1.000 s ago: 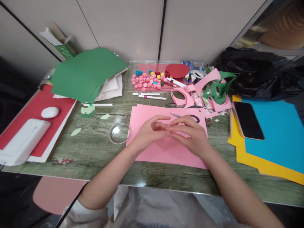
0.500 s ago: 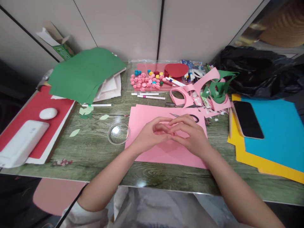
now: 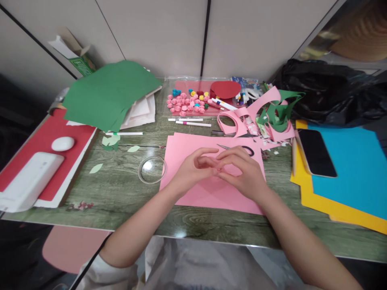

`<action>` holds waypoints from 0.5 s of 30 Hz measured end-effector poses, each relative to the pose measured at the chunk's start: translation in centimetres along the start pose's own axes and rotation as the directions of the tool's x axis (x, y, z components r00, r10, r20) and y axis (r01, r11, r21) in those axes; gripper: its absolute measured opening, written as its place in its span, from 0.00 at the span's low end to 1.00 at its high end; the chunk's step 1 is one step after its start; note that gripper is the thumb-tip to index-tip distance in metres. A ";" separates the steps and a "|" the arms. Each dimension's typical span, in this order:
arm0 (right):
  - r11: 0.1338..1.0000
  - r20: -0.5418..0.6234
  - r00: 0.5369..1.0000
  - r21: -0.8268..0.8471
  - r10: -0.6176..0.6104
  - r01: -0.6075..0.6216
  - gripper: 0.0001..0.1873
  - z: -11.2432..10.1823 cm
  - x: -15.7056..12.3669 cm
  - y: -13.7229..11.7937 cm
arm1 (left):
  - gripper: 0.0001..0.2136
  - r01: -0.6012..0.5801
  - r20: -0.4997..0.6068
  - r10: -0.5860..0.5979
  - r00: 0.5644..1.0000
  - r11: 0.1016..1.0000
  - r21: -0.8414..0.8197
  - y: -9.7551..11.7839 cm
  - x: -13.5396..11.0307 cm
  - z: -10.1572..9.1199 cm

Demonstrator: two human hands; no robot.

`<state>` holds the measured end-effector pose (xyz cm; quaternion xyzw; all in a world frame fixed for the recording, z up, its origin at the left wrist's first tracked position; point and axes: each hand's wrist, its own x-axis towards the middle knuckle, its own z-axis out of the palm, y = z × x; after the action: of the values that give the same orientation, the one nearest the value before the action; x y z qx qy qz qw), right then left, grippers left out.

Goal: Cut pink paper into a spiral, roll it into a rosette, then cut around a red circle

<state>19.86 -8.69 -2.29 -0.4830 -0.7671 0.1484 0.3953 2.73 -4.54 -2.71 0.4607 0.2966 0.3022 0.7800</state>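
Note:
Both hands meet over a stack of pink paper sheets (image 3: 193,197), fingertips nearly touching. My left hand (image 3: 196,167) is curved, its thumb and fingers closed around a small pink paper piece (image 3: 217,171) that the fingers mostly hide. From the other side, my right hand (image 3: 242,169) pinches at the same piece with thumb and fingertips. Just behind the right fingers lies a pair of scissors (image 3: 248,150) with dark handles, partly covered by the hand. A roll of tape (image 3: 152,170) rests at the left edge of the pink sheets.
Pink curled paper pieces (image 3: 184,102) sit at the back near pens (image 3: 193,124). Pink and green scraps (image 3: 272,117) are heaped right of them. Green sheets (image 3: 102,96) and a white box-like device (image 3: 33,181) are left; a phone (image 3: 317,153) lies on blue paper (image 3: 356,161) at right.
The fingers shift very slightly around the small pink piece, which shows a little less. Otherwise the hands and the objects on the table stay in place.

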 end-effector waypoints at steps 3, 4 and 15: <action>1.000 0.003 1.000 -0.016 -0.008 0.008 0.05 -0.2 0.0 0.2 | 0.20 -0.008 -0.014 0.008 1.000 1.000 0.016 0.2 0.0 -0.3; 1.000 0.005 1.000 -0.018 -0.017 0.017 0.05 -0.3 0.0 0.2 | 0.20 -0.006 -0.011 0.006 1.000 1.000 0.024 0.3 0.0 -0.4; 0.998 0.091 0.994 -0.038 -0.054 0.058 0.09 0.6 -0.3 0.6 | 0.18 -0.032 -0.056 0.043 0.998 0.984 0.175 0.5 0.0 0.0</action>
<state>19.89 -8.52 -3.14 -0.4621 -0.8001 0.1433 0.3546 2.62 -4.28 -2.25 0.5235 0.3364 0.3033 0.7217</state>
